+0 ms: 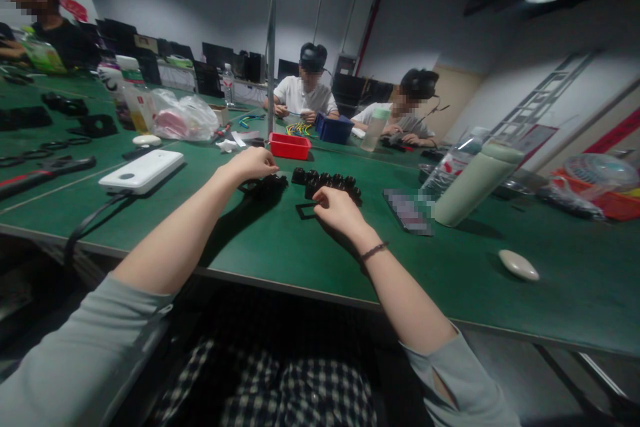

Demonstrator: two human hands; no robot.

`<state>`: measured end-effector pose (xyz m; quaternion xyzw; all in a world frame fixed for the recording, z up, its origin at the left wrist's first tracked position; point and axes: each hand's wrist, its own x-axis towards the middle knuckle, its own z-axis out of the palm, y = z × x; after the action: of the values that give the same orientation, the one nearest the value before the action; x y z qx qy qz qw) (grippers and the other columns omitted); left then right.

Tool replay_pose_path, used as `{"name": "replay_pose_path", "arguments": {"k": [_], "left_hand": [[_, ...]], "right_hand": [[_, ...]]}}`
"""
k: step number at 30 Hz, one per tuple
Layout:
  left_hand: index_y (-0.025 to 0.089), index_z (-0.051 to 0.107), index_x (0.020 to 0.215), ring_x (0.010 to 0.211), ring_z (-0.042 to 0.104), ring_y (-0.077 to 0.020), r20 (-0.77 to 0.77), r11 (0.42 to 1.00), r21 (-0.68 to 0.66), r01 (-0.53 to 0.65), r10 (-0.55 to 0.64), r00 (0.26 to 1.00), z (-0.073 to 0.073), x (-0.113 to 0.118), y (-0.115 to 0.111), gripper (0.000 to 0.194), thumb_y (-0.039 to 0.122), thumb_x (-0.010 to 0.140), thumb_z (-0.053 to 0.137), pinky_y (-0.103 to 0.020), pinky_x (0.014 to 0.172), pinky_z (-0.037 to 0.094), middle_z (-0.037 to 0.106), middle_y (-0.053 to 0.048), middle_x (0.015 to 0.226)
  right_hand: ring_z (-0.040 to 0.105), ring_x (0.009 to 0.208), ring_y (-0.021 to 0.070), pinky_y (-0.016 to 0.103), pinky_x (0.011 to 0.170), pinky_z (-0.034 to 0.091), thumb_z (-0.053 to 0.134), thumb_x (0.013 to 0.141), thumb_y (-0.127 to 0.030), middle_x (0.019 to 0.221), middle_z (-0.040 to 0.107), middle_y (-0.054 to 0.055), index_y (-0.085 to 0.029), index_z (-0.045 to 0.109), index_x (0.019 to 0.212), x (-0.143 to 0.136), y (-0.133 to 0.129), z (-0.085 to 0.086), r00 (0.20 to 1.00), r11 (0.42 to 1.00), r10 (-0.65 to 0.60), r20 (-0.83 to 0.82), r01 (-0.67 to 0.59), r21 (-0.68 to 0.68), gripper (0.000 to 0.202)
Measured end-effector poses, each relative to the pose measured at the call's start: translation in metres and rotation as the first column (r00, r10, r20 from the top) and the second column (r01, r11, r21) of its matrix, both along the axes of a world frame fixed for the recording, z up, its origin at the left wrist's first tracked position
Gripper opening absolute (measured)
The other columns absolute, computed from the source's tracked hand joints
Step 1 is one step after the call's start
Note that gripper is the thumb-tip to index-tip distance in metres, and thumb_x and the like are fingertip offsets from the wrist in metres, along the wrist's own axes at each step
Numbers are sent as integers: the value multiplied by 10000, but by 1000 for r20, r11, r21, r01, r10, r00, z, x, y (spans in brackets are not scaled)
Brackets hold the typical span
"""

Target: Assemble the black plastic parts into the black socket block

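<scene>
My left hand (256, 163) is over a heap of small black parts (270, 185), its fingers curled down and pinched together. Whatever it grips, if anything, is hidden or too small to make out. To the right, my right hand (337, 209) has its thumb and fingers closed at the edge of a thin black rectangular frame (301, 212), low over the green table. Just beyond that hand stands a cluster of black knob-like parts (333, 181), partly covered by the fingers.
A red bin (289, 146) and a blue bin (334, 128) stand beyond my hands. A white power bank (142, 172) with a cable lies left. At right are a phone (407, 211), a green flask (477, 185) and a white oval object (519, 265). Two people sit opposite.
</scene>
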<state>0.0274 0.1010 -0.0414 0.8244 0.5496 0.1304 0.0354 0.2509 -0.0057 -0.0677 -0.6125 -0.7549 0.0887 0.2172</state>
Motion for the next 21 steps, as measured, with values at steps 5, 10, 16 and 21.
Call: {"name": "replay_pose_path", "arguments": {"k": [5, 10, 16, 21], "left_hand": [[175, 734, 955, 873, 674, -237, -74, 998, -61, 23, -28, 997, -2, 0, 0, 404, 498, 830, 525, -275, 702, 475, 740, -101, 980], [179, 732, 944, 859, 669, -238, -125, 994, -112, 12, -26, 992, 1, 2, -5, 431, 539, 815, 534, -270, 675, 456, 737, -101, 990], [170, 736, 945, 849, 668, -236, -138, 993, -115, 1, -17, 990, 4, 6, -11, 419, 523, 824, 545, -269, 662, 445, 738, -103, 980], [180, 740, 946, 852, 666, -233, -135, 993, -120, 0, -17, 991, 4, 6, -11, 425, 539, 817, 552, -265, 671, 450, 740, -94, 961]], "right_hand": [[674, 909, 181, 282, 833, 516, 591, 781, -109, 1009, 731, 74, -158, 681, 966, 0, 0, -1, 1000, 999, 27, -2, -27, 18, 211], [674, 914, 189, 290, 839, 514, 596, 779, -114, 1003, 732, 78, -157, 679, 951, 0, -1, -1, 998, 997, 66, -4, -65, 30, 195], [674, 905, 203, 301, 806, 509, 643, 817, -228, 995, 733, 78, -169, 675, 927, -1, -1, -2, 994, 993, 109, 16, -109, 44, 129], [670, 956, 226, 330, 828, 504, 686, 825, -378, 1033, 727, 84, -176, 668, 949, 0, -4, 1, 990, 990, 134, 37, -135, 31, 238]]}}
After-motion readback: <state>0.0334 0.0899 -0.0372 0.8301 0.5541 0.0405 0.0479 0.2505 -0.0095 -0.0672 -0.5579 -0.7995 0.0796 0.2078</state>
